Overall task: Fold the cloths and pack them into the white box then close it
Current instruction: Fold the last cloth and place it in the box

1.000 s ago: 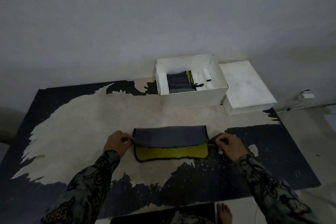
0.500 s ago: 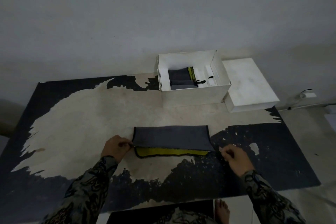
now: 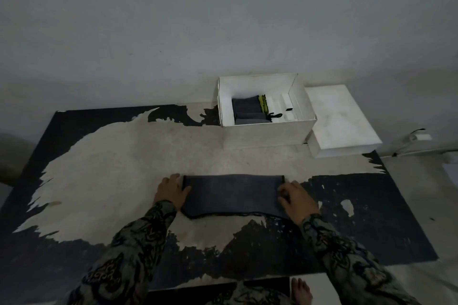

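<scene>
Two hands are on one cloth (image 3: 233,194) in front of me. The cloth is dark grey, folded into a long flat band, and it lies on the worn black mat (image 3: 371,218), across the pale rubbed area. My left hand (image 3: 171,192) rests at the left end of the cloth. Its fingers are straight and close together, pointing away from me, and the thumb lies over the cloth edge. I do not grip anything with it; it only presses flat. My right hand (image 3: 296,197) rests on the right end of the cloth. Its fingers (image 3: 283,190) are a little bent, with the tips pressing down on the fabric. I cannot tell if they pinch the edge or only press it.

The box (image 3: 267,131) is white and stands open at the far side of the mat, well apart from my hands. Inside it, at the left part, lies a folded grey cloth with a yellow edge (image 3: 250,110). The lid (image 3: 342,121) lies just beside the box, on its right, touching it.
</scene>
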